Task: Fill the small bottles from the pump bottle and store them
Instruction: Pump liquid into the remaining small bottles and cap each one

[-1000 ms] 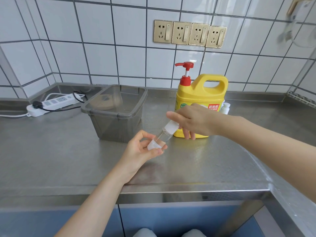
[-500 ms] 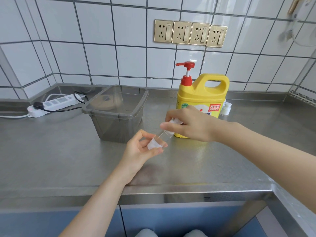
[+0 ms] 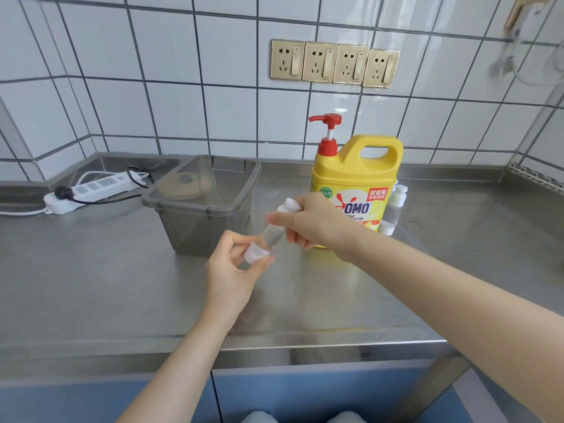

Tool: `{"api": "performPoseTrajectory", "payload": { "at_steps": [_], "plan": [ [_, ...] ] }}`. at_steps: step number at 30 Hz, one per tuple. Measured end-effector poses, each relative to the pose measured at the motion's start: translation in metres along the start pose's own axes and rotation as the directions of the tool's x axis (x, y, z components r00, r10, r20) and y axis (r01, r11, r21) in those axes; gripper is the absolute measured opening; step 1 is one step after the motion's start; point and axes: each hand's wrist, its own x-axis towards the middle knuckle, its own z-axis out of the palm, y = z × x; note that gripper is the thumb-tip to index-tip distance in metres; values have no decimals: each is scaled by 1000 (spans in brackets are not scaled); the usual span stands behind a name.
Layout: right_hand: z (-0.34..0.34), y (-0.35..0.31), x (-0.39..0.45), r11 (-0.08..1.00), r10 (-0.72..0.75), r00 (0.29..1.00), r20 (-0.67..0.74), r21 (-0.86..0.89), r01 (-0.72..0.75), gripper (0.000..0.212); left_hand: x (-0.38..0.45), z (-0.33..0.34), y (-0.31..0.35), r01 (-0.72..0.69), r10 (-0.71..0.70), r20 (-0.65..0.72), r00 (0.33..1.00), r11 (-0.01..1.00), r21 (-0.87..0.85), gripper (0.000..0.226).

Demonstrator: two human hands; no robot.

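Both hands grip one small bottle [image 3: 273, 236] (clear, tilted) in front of the pump bottle [image 3: 355, 190]: left hand [image 3: 235, 270] pinches its cap [image 3: 255, 253], right hand [image 3: 308, 222] its upper end.

wall: white tiles [image 3: 171, 111] | four brass sockets [image 3: 334, 64] | steel counter [image 3: 91, 270] | blue cabinets [image 3: 305, 392]

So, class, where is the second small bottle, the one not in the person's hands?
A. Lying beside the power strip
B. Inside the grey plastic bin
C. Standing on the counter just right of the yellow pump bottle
C: the second small bottle stands upright on the steel counter, right beside the yellow pump bottle.
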Motion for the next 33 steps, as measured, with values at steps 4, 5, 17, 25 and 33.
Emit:
{"api": "performPoseTrajectory", "payload": {
  "at_steps": [4, 5, 17, 25, 33],
  "plan": [
    [5, 20, -6, 988, -156, 987, -49, -12, 156, 25, -3, 3, 0, -5, 5, 41, 999, 1000, -13, 33],
    [5, 25, -9, 985, -175, 983, -63, -27, 173, 29, -5, 6, 1, -12, 11, 66, 998, 1000, 4, 34],
    [-50, 81, -55, 978, -112, 975, -194, 154, 143, 13, -25, 87, 30, -51, 39, 347, 937, 998, 26, 21],
    [-92, 132, -63, 983, 35, 951, -307, 184, 24, 20, -5, 116, 15, -81, 34, 272, 962, 983, 163, 6],
    [-118, 165, -40, 979, 149, 894, -423, 190, -73, 23, 40, 125, 8, 81, -60, -121, 991, 981, 175, 29]
  ]
}}
